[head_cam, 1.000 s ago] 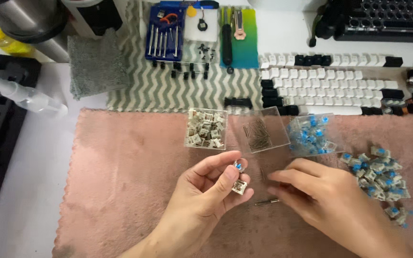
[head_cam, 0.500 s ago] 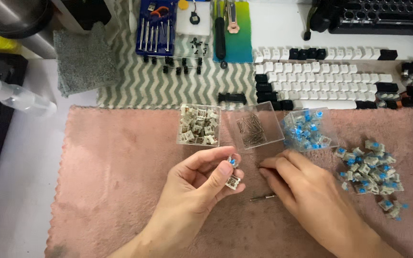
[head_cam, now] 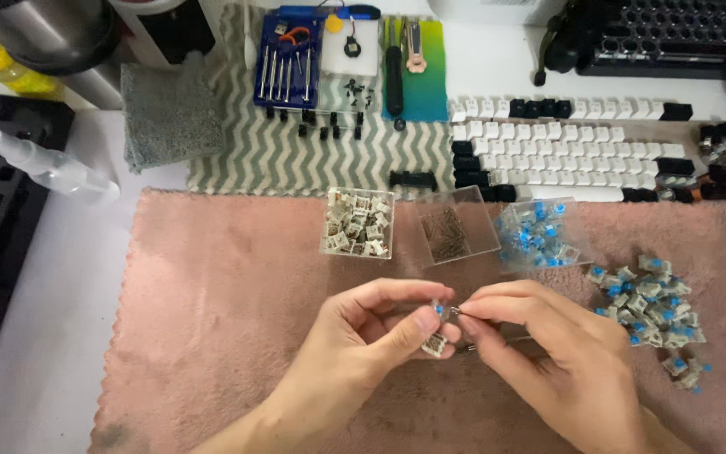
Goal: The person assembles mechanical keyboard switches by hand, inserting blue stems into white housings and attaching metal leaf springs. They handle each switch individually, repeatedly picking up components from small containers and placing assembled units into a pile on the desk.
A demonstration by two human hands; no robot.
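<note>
since the earlier frame both hands have drawn together at the mat's centre, and the right fingertips now meet the left at the part.

left hand (head_cam: 363, 332): closed in a pinch, thumb and forefinger clamped on a small keyboard switch (head_cam: 436, 335) with a blue stem and pale housing. right hand (head_cam: 548, 353): fingertips pinched shut on a tiny metal piece at the switch's top; what it is cannot be told.

handling, as judged: the switch is light, rigid plastic, smooth-sided and apt to slip; hold it by the housing flanks, clear of the thin pins underneath, which look liable to bend.

outward: a slim metal tool (head_cam: 497, 342) lies on the pink mat (head_cam: 212, 319) under the right fingers. at 12 o'clock sit three clear boxes: grey-white parts (head_cam: 358, 222), springs (head_cam: 455, 235), blue stems (head_cam: 539, 240). at 3 o'clock, a loose heap of blue switches (head_cam: 653, 307), near the right wrist. keycaps (head_cam: 565, 143) and a screwdriver set (head_cam: 287, 71) lie beyond, well apart.

room: bare mat from 7 to 10 o'clock; its scalloped edge runs at 9 o'clock.
</note>
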